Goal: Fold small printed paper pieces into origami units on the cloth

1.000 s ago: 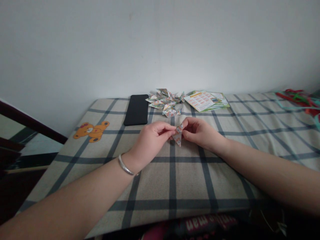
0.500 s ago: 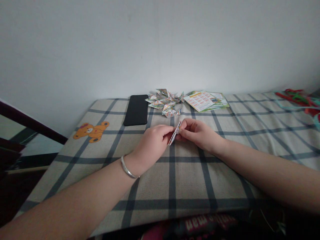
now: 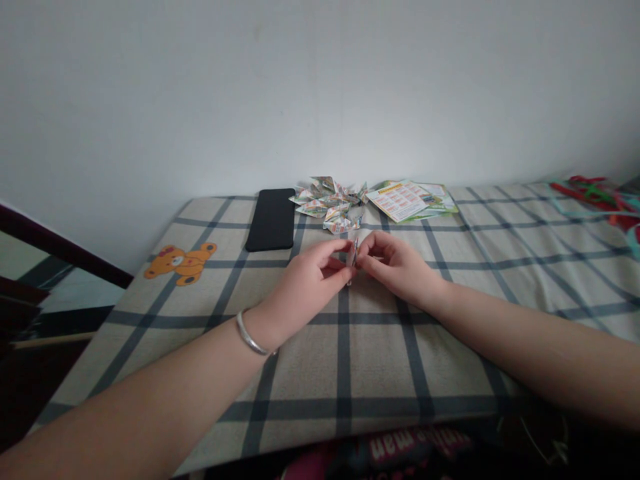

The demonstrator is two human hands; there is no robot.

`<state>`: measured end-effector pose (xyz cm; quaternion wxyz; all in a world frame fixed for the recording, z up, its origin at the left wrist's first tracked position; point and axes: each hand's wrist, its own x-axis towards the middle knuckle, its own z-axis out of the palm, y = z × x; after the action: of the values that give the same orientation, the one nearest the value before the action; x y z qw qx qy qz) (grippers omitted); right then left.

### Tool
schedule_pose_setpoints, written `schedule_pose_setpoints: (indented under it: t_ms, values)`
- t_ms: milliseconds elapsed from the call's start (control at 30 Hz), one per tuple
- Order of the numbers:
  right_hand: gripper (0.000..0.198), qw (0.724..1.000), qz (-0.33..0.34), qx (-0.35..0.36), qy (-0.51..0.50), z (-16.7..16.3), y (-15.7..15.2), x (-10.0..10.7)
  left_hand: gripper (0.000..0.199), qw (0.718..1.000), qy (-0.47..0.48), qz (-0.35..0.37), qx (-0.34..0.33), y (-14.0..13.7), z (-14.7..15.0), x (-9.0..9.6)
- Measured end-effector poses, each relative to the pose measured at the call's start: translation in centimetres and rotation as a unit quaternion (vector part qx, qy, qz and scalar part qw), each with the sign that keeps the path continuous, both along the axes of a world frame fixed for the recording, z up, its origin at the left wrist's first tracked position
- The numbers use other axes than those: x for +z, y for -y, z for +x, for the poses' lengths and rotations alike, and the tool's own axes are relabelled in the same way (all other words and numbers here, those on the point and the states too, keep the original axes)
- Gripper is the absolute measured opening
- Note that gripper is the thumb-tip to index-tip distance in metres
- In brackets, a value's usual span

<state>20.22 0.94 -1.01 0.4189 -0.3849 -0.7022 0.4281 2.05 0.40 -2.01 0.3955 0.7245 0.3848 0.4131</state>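
A small piece of folded printed paper [image 3: 353,253] stands nearly edge-on above the checked tablecloth [image 3: 380,360], pinched between both hands. My left hand [image 3: 323,270], with a silver bangle at its wrist, grips it from the left between thumb and fingers. From the other side, the thumb and forefinger of my right hand [image 3: 395,267] close on its edge. The paper's folds are too small to make out. Just beyond the hands lies a cluster of folded paper pieces [image 3: 330,200], printed in similar colours.
A black phone [image 3: 271,220] lies left of the paper cluster. Flat printed sheets [image 3: 405,200] rest to its right, against the wall. A bear figure [image 3: 180,263] is on the cloth at left. Red and green strips [image 3: 595,193] sit at far right.
My left hand has shifted its grip, its thumb now on the near side and its fingers opened out more. The folded paper has turned more upright and edge-on.
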Motion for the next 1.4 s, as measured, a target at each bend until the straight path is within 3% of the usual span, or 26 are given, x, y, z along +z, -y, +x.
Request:
schedule_pose_setpoints:
  t_ms: [133,400,700,933,1200,1400]
  values:
    - [0.02,1.0,0.007,0.021,0.009,0.0,0.33,-0.01,0.032,0.998,0.049,-0.043,0.001,-0.17,-0.07,0.37]
    - [0.008,0.989,0.107,-0.019,0.101,-0.2,0.62,0.37,0.025,0.998,0.014,-0.01,0.056,-0.35,-0.32,0.45]
    - [0.005,0.991,0.087,-0.041,0.091,-0.25,0.4,0.39,0.02,0.997,0.045,-0.014,0.056,-0.63,-0.29,0.08]
    - [0.005,0.995,0.057,-0.04,0.072,-0.16,0.18,0.28,0.009,0.993,0.094,-0.063,0.04,-0.51,0.12,0.76]
    - [0.007,0.999,0.009,-0.021,0.041,0.01,-0.15,0.14,0.008,0.996,0.08,-0.029,0.025,-0.83,-0.16,0.8]
    - [0.009,0.997,0.057,-0.015,0.053,-0.07,0.16,0.06,0.003,0.998,0.062,-0.024,0.014,-0.7,-0.19,0.63]
